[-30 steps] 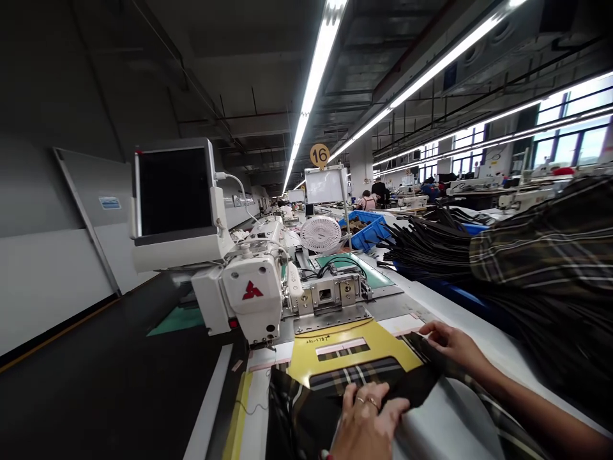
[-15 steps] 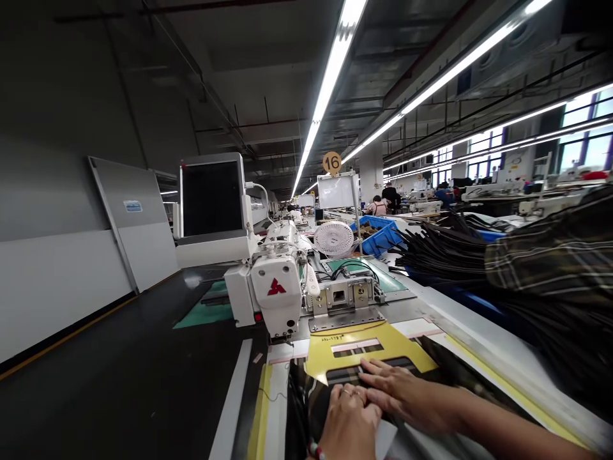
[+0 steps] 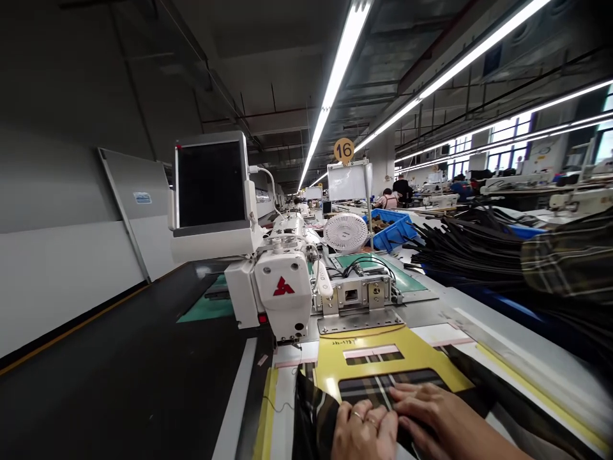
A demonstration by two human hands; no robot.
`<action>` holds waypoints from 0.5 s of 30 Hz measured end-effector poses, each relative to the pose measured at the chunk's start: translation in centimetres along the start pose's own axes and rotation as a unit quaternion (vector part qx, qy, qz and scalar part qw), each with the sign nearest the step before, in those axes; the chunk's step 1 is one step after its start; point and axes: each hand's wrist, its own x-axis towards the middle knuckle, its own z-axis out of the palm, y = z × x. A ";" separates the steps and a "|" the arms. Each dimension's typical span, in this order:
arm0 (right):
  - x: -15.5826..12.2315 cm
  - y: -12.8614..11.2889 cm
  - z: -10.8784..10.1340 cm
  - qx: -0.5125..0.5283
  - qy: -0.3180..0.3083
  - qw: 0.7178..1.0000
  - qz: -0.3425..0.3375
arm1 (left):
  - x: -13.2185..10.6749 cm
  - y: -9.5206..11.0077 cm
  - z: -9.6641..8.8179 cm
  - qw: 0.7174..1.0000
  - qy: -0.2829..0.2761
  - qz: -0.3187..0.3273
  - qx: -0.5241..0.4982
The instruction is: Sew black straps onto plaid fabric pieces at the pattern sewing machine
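Dark plaid fabric [image 3: 368, 388] shows through the cut-out of a yellow template [image 3: 407, 351] on the sewing machine's bed. At the bottom edge, my left hand [image 3: 366, 431] is closed on the fabric, with its fingers bent and rings on them. Its fingertips are partly hidden. Beside it, my right hand [image 3: 438, 418] lies on the fabric with fingers stretched forward and slightly apart. Folds of dark cloth bunch up left of my left hand. A metal clamp plate [image 3: 361, 321] sits at the template's far edge, right of the white sewing machine head [image 3: 285, 291].
A dark screen [image 3: 211, 182] stands left of the machine head. Behind the clamp are a white fan [image 3: 345, 232] and a blue crate [image 3: 393, 230]. Dark strips [image 3: 479, 246] are heaped on the right, with plaid cloth [image 3: 569, 259] over them. People sit and stand farther back.
The view has shifted, so the hands appear lower and farther right. They have drawn back from the template's cut-out, and more plaid shows there.
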 end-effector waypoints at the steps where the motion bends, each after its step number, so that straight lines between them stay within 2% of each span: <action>1: -0.1 0.0 -0.1 0.005 0.016 1.000 -0.006 | 0.0 0.1 0.4 1.000 0.022 -0.002 -0.003; 3: -0.5 0.2 -0.4 0.020 0.045 0.999 -0.022 | 0.1 0.2 0.5 0.999 0.041 -0.005 0.009; 5: -0.8 0.5 -0.6 0.033 0.043 0.998 -0.040 | 0.6 0.1 -0.3 0.999 0.031 0.000 0.030; 8: -1.1 1.3 -0.1 0.060 0.020 0.996 -0.057 | 1.6 -0.2 -2.7 0.999 -0.025 0.039 0.023; 11: -0.8 1.9 0.8 0.103 0.051 0.992 -0.048 | 2.5 -0.5 -4.6 0.995 -0.083 0.055 0.002; 15: -0.4 1.3 0.9 0.117 0.065 0.991 -0.020 | 3.1 -0.9 -5.6 0.993 -0.113 0.046 0.009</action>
